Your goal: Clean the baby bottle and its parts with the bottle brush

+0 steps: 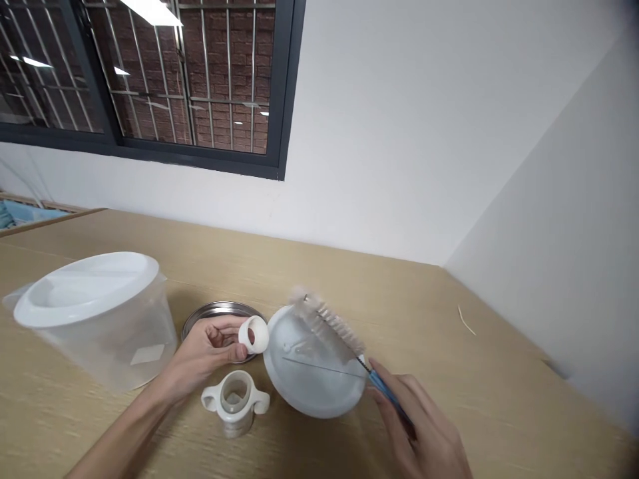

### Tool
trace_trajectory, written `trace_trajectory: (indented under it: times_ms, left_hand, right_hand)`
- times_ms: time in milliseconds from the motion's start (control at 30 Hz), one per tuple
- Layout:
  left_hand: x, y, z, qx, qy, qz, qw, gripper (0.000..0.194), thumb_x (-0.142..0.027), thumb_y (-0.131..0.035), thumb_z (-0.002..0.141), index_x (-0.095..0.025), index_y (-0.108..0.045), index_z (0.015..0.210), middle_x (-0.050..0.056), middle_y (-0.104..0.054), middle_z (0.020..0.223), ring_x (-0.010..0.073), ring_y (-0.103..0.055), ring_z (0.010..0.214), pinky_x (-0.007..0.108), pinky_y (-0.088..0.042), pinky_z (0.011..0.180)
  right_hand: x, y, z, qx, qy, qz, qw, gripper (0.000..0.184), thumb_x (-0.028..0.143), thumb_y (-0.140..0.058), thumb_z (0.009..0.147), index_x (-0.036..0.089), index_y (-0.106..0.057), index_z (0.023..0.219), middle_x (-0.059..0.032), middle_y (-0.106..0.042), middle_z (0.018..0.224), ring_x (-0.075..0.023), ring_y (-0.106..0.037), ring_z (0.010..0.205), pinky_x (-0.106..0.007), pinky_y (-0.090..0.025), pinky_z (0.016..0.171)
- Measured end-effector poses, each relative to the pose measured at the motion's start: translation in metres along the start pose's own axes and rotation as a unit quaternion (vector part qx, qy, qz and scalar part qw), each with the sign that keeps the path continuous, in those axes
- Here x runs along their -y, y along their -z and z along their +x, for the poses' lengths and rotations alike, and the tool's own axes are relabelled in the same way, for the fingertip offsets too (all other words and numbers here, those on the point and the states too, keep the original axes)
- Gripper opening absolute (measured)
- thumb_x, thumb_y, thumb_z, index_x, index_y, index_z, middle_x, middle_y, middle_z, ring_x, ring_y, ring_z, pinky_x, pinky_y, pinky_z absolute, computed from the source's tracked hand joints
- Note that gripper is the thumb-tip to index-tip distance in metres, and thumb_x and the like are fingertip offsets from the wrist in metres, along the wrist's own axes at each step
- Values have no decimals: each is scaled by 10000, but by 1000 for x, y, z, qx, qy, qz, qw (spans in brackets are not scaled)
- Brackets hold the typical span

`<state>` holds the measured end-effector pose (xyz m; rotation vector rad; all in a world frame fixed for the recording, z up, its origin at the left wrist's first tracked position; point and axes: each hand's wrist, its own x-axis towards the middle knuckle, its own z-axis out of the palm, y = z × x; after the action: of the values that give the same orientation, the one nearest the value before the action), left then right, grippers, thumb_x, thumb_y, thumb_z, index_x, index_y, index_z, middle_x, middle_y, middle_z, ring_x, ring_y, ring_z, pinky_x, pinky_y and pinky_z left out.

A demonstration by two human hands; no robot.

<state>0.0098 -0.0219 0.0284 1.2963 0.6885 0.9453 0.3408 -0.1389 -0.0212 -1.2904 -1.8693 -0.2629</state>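
Brush (332, 326) and ring (261, 336) are both off the bench (499, 392), one to each grip. Biggest on that bench is the clear tub (107, 349), white-lidded, at the left. Well to its right stands the pale bowl (299, 389), with the steel dish (219, 307) just beside it, partly behind the left grip (207, 349). Nearer the viewer, the two-handled cup (238, 424) stands upright, below the ring in view. The brush slants up and leftward from the right grip (424, 426) — fingers and thumb closed on its blue handle, blurred bristles over the bowl. The left grip pinches the ring between thumb and fingers; it sits at their tips — left of the bristles, apart from them, opening toward the viewer. A thin rod (324, 367) crosses the bowl, and a pale strip (466, 322) lies far right.
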Motion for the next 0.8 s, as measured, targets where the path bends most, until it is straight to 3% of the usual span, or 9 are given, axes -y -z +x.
trace_trajectory:
  times_ms: [100,233,333,533,700,800]
  left_hand:
    - [1,1,1,-7,-14,11,1000,447,-384,-913,722,-204,-806,1116,102,-819,1051,251,-745,963,337,-546,925]
    - [3,0,4,3,-28,20,999,430,-360,-905,734,-215,-808,1126,102,-816,1072,266,-743,978,376,-549,958]
    - [4,1,5,-17,-31,35,999,458,-338,-905,733,-223,-795,1163,105,-805,1115,280,-730,1027,383,-549,958]
    - [7,6,5,-61,-49,109,991,467,-371,-908,719,-211,-800,1144,121,-797,1122,292,-706,1026,386,-543,918]
    - [6,5,3,-51,-58,115,990,487,-356,-911,713,-209,-793,1163,136,-787,1154,324,-699,1073,441,-528,966]
    - [3,4,1,-50,-62,88,993,492,-357,-916,703,-209,-794,1156,132,-793,1131,334,-708,1067,442,-546,945]
  right_hand:
    - [5,0,0,-6,17,27,999,414,129,-498,1009,132,-560,1418,-88,-655,961,-87,-687,793,-124,-557,709]
    - [15,-6,1,34,75,37,996,445,75,-498,986,144,-554,1423,-100,-680,1014,-103,-717,872,-135,-573,749]
    - [13,-5,2,53,60,41,996,453,79,-477,996,160,-546,1436,-95,-686,1020,-98,-714,872,-139,-575,752]
    - [9,4,6,-3,7,26,1000,432,112,-517,995,144,-561,1424,-71,-653,945,-72,-671,745,-101,-548,669]
    - [16,-1,5,46,72,60,995,468,61,-498,978,153,-543,1435,-104,-678,1037,-105,-707,909,-141,-575,790]
    - [10,0,7,59,70,45,995,454,77,-494,991,139,-538,1438,-107,-673,1029,-91,-702,915,-129,-565,795]
